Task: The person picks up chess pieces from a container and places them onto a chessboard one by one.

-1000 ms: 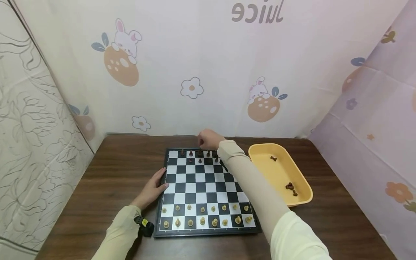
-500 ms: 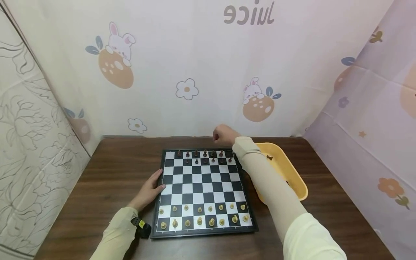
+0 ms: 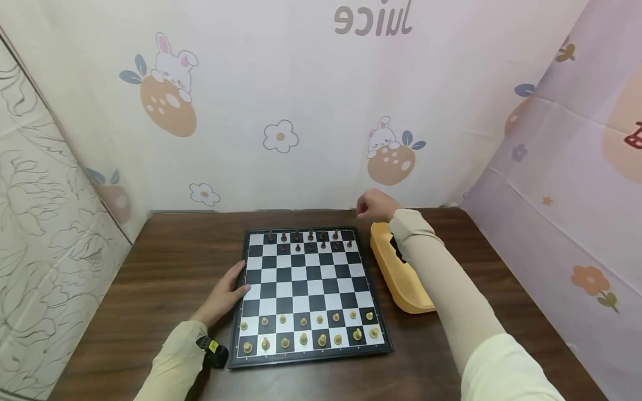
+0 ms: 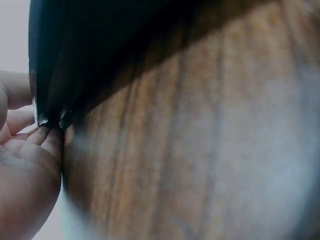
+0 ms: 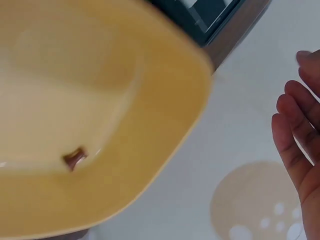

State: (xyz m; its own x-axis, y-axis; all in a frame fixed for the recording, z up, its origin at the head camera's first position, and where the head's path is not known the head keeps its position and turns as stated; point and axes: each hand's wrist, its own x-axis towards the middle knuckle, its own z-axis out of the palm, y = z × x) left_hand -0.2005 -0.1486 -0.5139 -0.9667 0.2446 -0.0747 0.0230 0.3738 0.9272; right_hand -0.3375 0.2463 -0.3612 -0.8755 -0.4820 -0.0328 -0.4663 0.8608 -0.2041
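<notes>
In the head view a black-and-white chessboard (image 3: 307,288) lies on the brown table. My left hand (image 3: 220,298) rests against its left edge, the thumb over the frame. In the left wrist view the fingers (image 4: 42,137) touch the board's dark rim (image 4: 65,60). My right hand (image 3: 377,206) is above the far end of a yellow tray (image 3: 396,284), right of the board. In the right wrist view its fingers (image 5: 287,145) are loosely bent, with nothing seen between them. One dark chess piece (image 5: 75,158) lies in the tray; my right forearm hides part of the tray.
Pale chess pieces (image 3: 303,338) stand in two rows at the board's near end. Several dark pieces (image 3: 298,248) stand in two rows at the far end. A patterned curtain (image 3: 281,78) hangs behind the table (image 3: 185,245).
My right hand has moved right, from over the board's far rows to above the tray. The left hand has stayed at the board's edge. The head view has shifted slightly.
</notes>
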